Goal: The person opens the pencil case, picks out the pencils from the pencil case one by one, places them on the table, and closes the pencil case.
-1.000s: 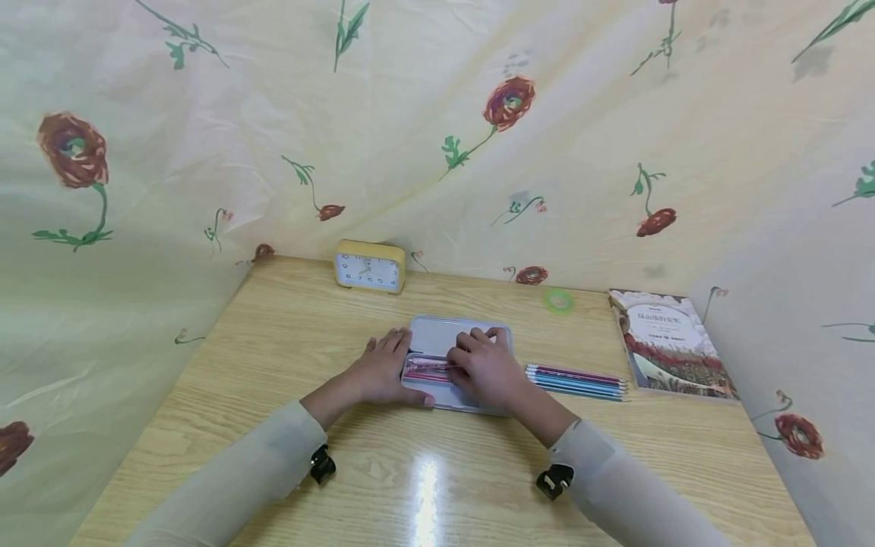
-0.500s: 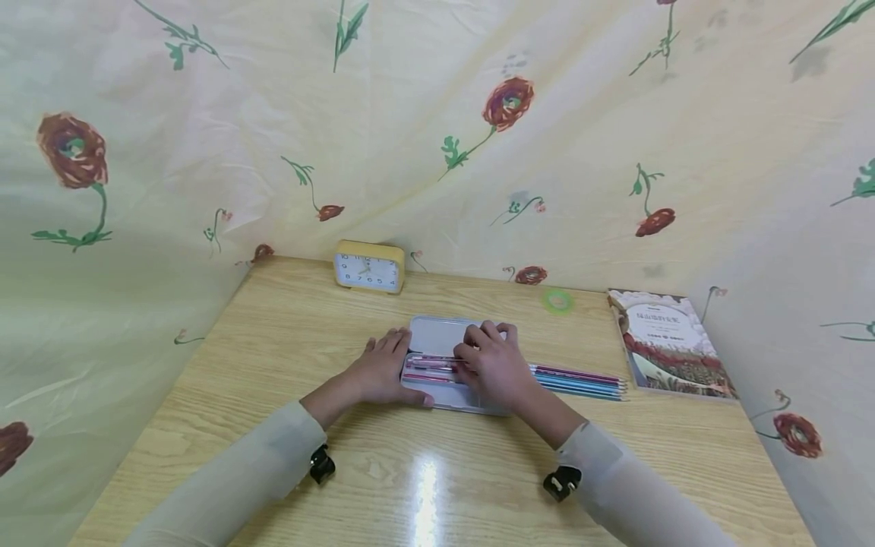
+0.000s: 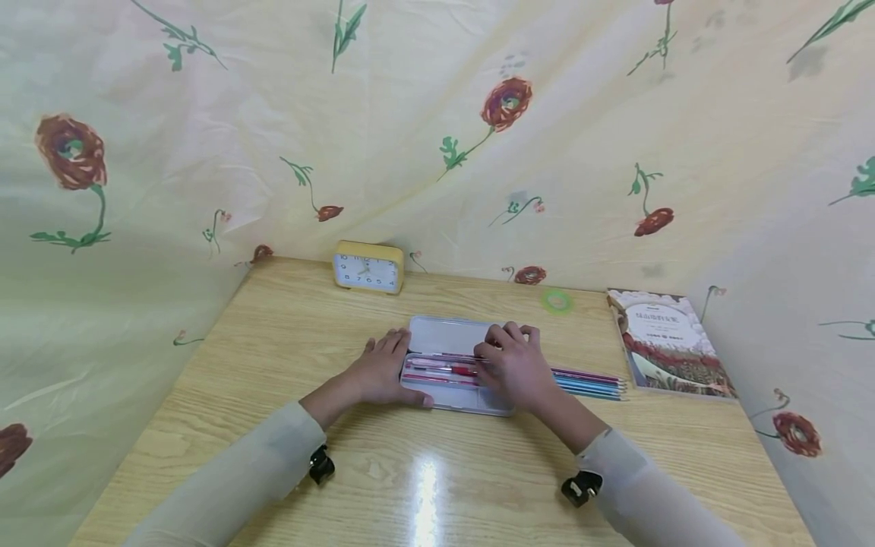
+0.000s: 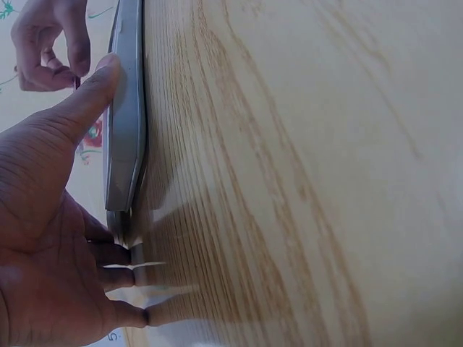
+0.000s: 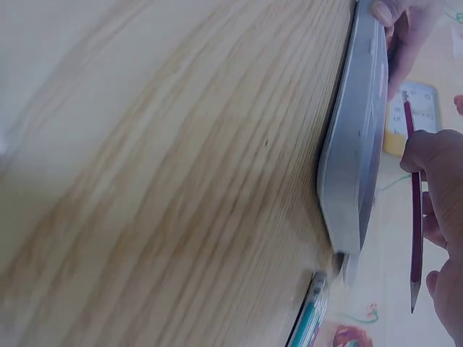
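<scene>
A pale grey pencil case (image 3: pixel 444 334) lies open on the table, with several pens and pencils (image 3: pixel 437 372) in its left compartment. My left hand (image 3: pixel 378 372) steadies its left end, thumb along the front rim and fingers spread beside it. In the left wrist view the thumb presses the case wall (image 4: pixel 126 137), while the fingertips reach down to the tabletop. Over the case's right half, my right hand (image 3: pixel 517 368) pinches a maroon pencil between thumb and fingers. The right wrist view shows this pencil (image 5: pixel 417 217) raised above the rim, its sharpened tip away from the case.
Right of the case lies a row of several blue and maroon pencils (image 3: pixel 589 386). Farther right is a book (image 3: pixel 673 346). A yellow alarm clock (image 3: pixel 369 267) and a green tape roll (image 3: pixel 557 301) stand toward the back, before a flowered curtain (image 3: pixel 424 137).
My right hand has drawn the maroon pencil up out of the case's contents and moved right with it, uncovering more of the pens. My left hand stays in place.
</scene>
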Motion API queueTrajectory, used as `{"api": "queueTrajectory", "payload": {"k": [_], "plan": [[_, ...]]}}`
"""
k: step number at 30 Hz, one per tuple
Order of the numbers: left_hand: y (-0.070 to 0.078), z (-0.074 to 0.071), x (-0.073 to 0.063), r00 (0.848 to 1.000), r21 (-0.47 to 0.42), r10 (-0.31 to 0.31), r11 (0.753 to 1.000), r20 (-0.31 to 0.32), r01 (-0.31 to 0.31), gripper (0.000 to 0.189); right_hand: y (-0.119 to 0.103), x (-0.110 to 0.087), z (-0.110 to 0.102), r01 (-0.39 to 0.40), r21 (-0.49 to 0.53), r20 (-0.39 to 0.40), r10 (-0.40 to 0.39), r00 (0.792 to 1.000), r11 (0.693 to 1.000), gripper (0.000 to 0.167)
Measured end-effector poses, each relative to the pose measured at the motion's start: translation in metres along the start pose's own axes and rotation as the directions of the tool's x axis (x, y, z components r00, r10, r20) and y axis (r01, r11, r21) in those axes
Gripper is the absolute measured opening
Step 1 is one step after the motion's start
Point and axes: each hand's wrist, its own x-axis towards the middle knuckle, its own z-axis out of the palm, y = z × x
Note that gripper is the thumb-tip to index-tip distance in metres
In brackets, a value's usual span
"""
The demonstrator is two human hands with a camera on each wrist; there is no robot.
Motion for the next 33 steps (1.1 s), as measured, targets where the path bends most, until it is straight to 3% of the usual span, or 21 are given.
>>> {"api": "queueTrajectory", "payload": {"k": [8,22,33], "plan": [[-0.001,0.0,-0.001,1.0,0.007,0.009,1.0,0.001,-0.009,0.142,0.017,-0.015,-0.005,-0.028,0.01,-0.023,0.028,0.999,1.0,0.02],[0.001,0.001,-0.001,1.0,0.004,0.009,1.0,-0.005,-0.009,0.14,0.051,-0.052,-0.017,-0.074,0.132,-0.115,0.089,0.989,0.988,0.018],[0.003,-0.001,-0.004,1.0,-0.014,0.009,1.0,0.001,-0.009,0.138,0.076,-0.089,-0.024,-0.07,0.098,-0.129,0.082,0.988,0.993,0.024]]}}
